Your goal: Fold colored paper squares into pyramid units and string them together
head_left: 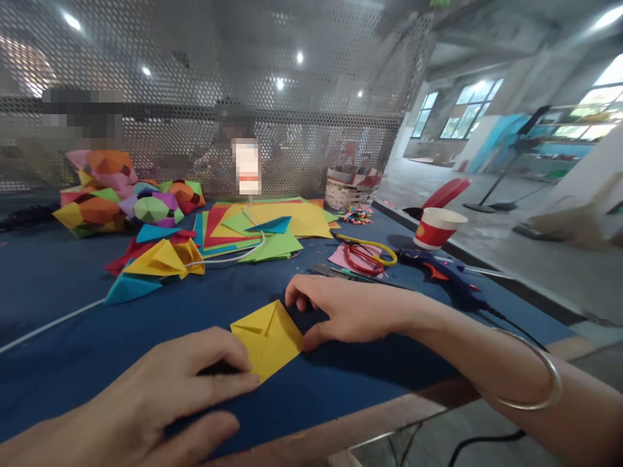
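A square of folded yellow paper [272, 344] lies flat on the blue-topped bench [287, 402], its creased flaps toward 12 o'clock, between both hands. From 8 o'clock, the left hand [180, 379] rests two fingertips on its near-left edge, the thumb spread apart. At 2 o'clock, the right hand [348, 311] curves with thumb and fingers apart, its thumb tip by the paper's 3 o'clock corner; contact there is hard to tell. Yellow folded paper shapes [154, 259] sit toward 10 o'clock, flat multicoloured paper sheets [287, 217] at 12, a dark-blue glue gun [457, 279] toward 2.
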A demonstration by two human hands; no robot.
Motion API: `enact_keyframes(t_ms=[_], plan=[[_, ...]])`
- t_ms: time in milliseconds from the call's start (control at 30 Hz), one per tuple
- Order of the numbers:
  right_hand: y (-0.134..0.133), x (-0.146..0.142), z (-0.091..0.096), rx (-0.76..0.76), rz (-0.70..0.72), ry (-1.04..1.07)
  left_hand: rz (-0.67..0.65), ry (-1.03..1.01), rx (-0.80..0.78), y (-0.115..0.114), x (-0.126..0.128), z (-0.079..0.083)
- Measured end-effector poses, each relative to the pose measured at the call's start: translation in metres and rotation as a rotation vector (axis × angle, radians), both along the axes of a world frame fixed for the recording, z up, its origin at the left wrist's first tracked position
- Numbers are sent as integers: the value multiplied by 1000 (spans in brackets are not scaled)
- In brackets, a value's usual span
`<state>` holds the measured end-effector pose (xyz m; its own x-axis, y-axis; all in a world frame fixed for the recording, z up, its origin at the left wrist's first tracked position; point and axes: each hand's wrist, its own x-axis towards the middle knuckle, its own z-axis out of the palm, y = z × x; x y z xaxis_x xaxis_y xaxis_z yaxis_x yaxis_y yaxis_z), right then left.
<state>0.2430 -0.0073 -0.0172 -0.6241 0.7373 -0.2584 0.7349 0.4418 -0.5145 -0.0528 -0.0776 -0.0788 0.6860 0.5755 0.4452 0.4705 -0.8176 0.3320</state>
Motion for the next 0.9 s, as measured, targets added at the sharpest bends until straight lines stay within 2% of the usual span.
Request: enact_keyframes(t_ms=[67,100,133,167,267,433,600,767,900], plan=[[2,1,-2,4,9,22,50,6,-143,14,9,15],[3,1,-2,3,8,29,116,23,-230,23,15,23],[3,2,-3,-1,8,35,250,-12,-303,32,20,29],[4,2,-4,-4,5,40,305,6,-347,42,25,35],[4,2,-5,-9,-10,60,360,72,-472,64,36,43],[3,1,-6,35,8,90,304,173,-652,78,42,44],[5,1,-10,72,53,120,284,228,-657,72,42,40],[7,-3,-10,49,88,210,305,151,-678,70,36,33],[9,-13,-9,32,87,261,356,-11,-715,77,28,35]])
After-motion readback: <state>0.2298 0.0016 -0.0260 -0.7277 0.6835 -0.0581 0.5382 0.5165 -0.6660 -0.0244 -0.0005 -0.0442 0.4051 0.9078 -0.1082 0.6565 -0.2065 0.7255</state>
